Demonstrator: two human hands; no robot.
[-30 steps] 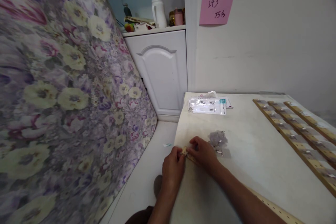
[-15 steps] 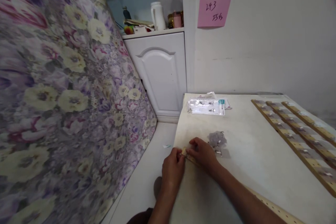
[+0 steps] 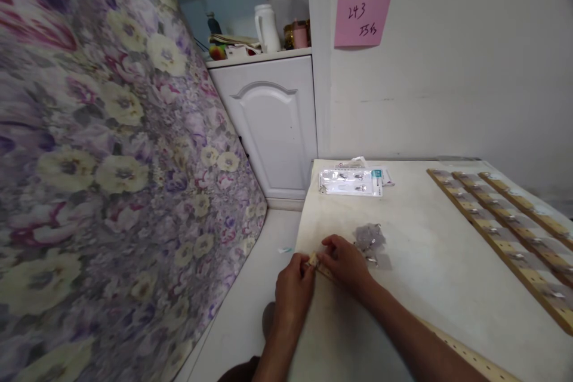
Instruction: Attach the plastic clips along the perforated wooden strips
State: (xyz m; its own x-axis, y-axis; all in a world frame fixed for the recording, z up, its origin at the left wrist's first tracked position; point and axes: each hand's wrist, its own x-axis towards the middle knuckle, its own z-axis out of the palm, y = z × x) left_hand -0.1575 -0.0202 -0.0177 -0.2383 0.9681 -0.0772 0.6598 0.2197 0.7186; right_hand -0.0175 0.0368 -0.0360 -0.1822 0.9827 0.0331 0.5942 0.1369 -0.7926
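At the table's left edge my left hand (image 3: 293,289) is closed on the near-left end of a pale wooden strip with holes (image 3: 461,351), which runs under my right forearm. My right hand (image 3: 347,261) is closed in a pinch at that same end, its fingertips almost meeting those of the left. Something small shows between the fingertips, too small to name. Just right of my right hand lies a pile of clear plastic pieces with metal clips (image 3: 370,237).
Three wooden strips bearing clear pieces and metal clips (image 3: 492,230) lie along the table's right side. Blister packs (image 3: 351,182) rest at the back. Left stand a floral curtain (image 3: 134,191) and a white cabinet (image 3: 273,125). A pink note (image 3: 364,9) hangs on the wall.
The view has shifted very slightly. Both hands stay at the strip's end, with only a tiny movement of the fingers.
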